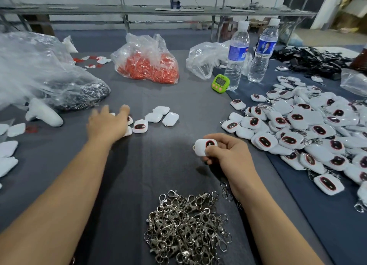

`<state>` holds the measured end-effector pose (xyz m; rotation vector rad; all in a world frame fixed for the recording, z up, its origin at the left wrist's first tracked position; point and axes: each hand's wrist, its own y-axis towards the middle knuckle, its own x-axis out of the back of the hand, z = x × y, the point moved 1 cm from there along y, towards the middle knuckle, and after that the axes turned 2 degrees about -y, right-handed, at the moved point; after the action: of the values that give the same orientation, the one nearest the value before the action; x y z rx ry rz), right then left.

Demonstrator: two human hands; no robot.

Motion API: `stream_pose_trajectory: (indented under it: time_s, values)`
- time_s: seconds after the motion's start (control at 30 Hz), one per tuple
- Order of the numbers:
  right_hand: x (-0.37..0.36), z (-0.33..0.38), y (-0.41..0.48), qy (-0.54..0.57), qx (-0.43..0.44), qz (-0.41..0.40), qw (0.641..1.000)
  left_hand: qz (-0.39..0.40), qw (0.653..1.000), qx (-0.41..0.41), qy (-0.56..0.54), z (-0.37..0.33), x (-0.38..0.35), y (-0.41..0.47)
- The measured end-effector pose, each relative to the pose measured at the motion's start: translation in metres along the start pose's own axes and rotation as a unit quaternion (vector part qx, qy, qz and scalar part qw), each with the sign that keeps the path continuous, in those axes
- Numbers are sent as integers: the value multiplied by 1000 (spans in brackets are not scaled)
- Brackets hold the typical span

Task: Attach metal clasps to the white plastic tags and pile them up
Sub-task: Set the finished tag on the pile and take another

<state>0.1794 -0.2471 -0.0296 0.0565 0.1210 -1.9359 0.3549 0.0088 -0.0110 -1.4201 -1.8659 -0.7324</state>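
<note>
Head: R hand (228,155) round tag (202,146), axis horiz, loop left; L hand (107,123) open

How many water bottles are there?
2. One bottle stands beside the green timer; the second bottle stands just to its right. None seem hidden.

There are two water bottles (237,54), one green timer (220,83) and at least four clear plastic bags (147,60). One white tag (202,145) is in the right hand (228,155), four loose tags (154,117) lie uncovered mid-table, and the tag pile (307,133) and metal clasps (186,229) are too many to count
</note>
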Motion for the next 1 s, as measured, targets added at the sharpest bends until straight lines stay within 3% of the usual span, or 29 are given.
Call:
stream_pose_trajectory:
  time_s: [0.27, 0.47, 0.87, 0.93, 1.0]
  values:
    - [1, 1, 3, -13, 14, 9, 1000, 50, 973, -195, 109, -47, -53, 4]
    - [0, 2, 2, -20, 11, 13, 1000, 168, 902, -359, 172, -70, -62, 1]
    - [-2, 8, -2, -14, -9, -3, 1000, 171, 892, -391, 148, -48, -49, -105]
    - [0, 9, -3, -2, -10, -18, 1000, 155, 906, -374, 123, -42, -45, -126]
    - [1, 9, -4, 4, -8, -29, 1000, 88, 943, -320, 33, -40, -36, -134]
